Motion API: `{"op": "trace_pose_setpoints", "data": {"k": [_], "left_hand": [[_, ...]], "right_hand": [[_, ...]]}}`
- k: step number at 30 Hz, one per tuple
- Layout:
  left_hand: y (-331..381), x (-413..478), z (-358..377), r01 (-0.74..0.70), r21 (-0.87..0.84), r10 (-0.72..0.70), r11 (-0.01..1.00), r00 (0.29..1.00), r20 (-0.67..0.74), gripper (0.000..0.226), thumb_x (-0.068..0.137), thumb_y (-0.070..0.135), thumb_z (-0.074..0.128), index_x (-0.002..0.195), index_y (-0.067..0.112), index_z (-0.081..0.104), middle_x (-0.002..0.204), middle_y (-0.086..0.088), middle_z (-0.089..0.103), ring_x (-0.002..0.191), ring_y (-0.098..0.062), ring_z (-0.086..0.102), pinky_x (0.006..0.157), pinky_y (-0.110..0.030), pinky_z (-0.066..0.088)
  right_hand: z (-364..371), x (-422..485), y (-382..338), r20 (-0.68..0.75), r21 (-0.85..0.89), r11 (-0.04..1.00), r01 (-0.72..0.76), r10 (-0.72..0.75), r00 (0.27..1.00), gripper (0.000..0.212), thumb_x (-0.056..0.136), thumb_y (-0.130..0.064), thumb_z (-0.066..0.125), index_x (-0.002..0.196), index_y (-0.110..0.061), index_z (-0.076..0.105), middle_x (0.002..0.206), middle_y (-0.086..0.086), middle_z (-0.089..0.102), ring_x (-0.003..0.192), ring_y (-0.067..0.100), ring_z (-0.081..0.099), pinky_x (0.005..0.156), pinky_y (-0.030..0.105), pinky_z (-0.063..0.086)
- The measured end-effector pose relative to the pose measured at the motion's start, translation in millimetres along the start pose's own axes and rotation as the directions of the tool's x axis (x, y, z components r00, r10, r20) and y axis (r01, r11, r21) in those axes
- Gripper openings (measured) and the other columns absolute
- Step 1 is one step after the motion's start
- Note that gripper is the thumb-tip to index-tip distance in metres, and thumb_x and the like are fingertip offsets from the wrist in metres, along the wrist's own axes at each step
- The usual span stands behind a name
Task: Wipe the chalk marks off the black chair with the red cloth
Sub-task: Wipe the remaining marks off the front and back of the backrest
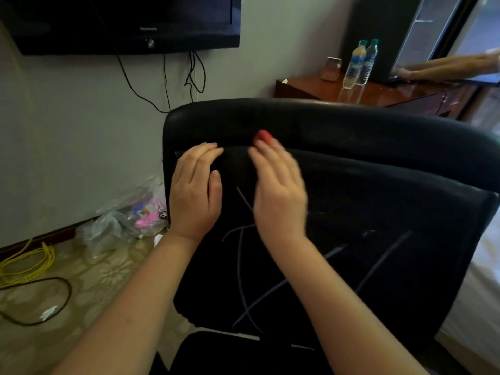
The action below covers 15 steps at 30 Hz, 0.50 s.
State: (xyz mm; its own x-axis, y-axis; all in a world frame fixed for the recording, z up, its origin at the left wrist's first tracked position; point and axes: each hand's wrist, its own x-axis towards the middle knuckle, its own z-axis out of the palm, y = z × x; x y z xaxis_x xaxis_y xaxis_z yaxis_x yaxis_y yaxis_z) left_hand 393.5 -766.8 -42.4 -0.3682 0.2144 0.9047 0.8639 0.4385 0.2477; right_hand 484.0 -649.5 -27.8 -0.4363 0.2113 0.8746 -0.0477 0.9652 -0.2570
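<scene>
The black chair [365, 147] fills the middle and right of the view, its backrest facing me. Pale chalk marks [239, 266] cross the lower backrest, with more strokes on the right [382, 262]. My left hand [196, 190] rests flat on the upper left of the backrest, fingers nearly straight and holding nothing. My right hand [278, 190] is blurred and lies with straight fingers on the backrest beside it. A small piece of the red cloth [263, 136] shows just past its fingertips, under them; the rest of the cloth is hidden.
A wooden desk [392, 96] with two water bottles [359, 63] stands behind the chair. A wall-mounted TV [127, 23] with hanging cables is at upper left. Plastic bags [127, 217] and yellow [29, 263] and black cables lie on the floor to the left.
</scene>
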Motion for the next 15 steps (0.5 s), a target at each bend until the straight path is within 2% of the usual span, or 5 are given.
{"op": "trace_pose_setpoints", "data": {"k": [4, 7, 11, 13, 15], "left_hand": [[0.0, -0.2, -4.0, 0.125, 0.059, -0.118, 0.99, 0.987, -0.113, 0.033, 0.098, 0.007, 0.039, 0.119, -0.006, 0.061, 0.123, -0.021, 0.061, 0.118, -0.028, 0.052, 0.11, -0.027, 0.033], [-6.1, -6.5, -11.2, 0.092, 0.058, -0.09, 0.994, 0.995, -0.035, 0.036, 0.098, 0.008, 0.041, 0.128, -0.005, 0.058, 0.131, -0.019, 0.058, 0.126, -0.027, 0.049, 0.113, -0.026, 0.031], [-18.7, -19.3, -17.7, 0.029, 0.053, -0.034, 0.998, 0.995, 0.094, 0.046, 0.099, 0.008, 0.037, 0.143, -0.001, 0.046, 0.149, -0.015, 0.044, 0.144, -0.024, 0.034, 0.12, -0.041, 0.026], [-19.1, -20.4, -17.2, 0.055, 0.055, -0.061, 0.997, 0.994, 0.095, 0.047, 0.099, 0.01, 0.036, 0.145, 0.0, 0.043, 0.152, -0.013, 0.04, 0.146, -0.024, 0.03, 0.12, -0.048, 0.025], [-17.7, -19.3, -17.6, 0.107, 0.031, -0.109, 0.994, 0.991, 0.078, 0.049, 0.099, 0.013, 0.035, 0.147, 0.0, 0.039, 0.155, -0.013, 0.036, 0.147, -0.026, 0.028, 0.121, -0.046, 0.025]], "right_hand": [[-0.2, 9.3, -2.9, 0.136, 0.016, 0.995, 0.097, -0.098, 0.986, 0.033, 0.093, -0.004, 0.052, 0.122, -0.001, 0.066, 0.134, 0.014, 0.061, 0.132, 0.027, 0.052, 0.111, 0.04, 0.042], [-36.0, -5.0, 32.8, 0.03, -0.044, 0.998, 0.036, -0.035, 0.999, 0.029, 0.097, 0.002, 0.051, 0.121, 0.0, 0.067, 0.133, 0.015, 0.061, 0.132, 0.028, 0.052, 0.11, 0.043, 0.043], [-58.5, -12.4, 47.8, -0.092, -0.091, 0.989, -0.113, 0.104, 0.99, 0.028, 0.099, -0.002, 0.048, 0.122, 0.003, 0.064, 0.134, 0.016, 0.06, 0.134, 0.028, 0.049, 0.113, 0.042, 0.039], [-40.5, -4.2, 29.0, -0.073, -0.08, 0.993, -0.091, 0.085, 0.994, 0.03, 0.096, 0.004, 0.051, 0.123, 0.003, 0.064, 0.135, 0.017, 0.06, 0.134, 0.028, 0.049, 0.116, 0.042, 0.036], [-13.0, 2.8, 7.6, 0.003, -0.052, 0.998, 0.025, -0.025, 1.0, 0.035, 0.09, 0.008, 0.052, 0.123, 0.002, 0.065, 0.133, 0.017, 0.061, 0.132, 0.03, 0.051, 0.116, 0.042, 0.035]]}}
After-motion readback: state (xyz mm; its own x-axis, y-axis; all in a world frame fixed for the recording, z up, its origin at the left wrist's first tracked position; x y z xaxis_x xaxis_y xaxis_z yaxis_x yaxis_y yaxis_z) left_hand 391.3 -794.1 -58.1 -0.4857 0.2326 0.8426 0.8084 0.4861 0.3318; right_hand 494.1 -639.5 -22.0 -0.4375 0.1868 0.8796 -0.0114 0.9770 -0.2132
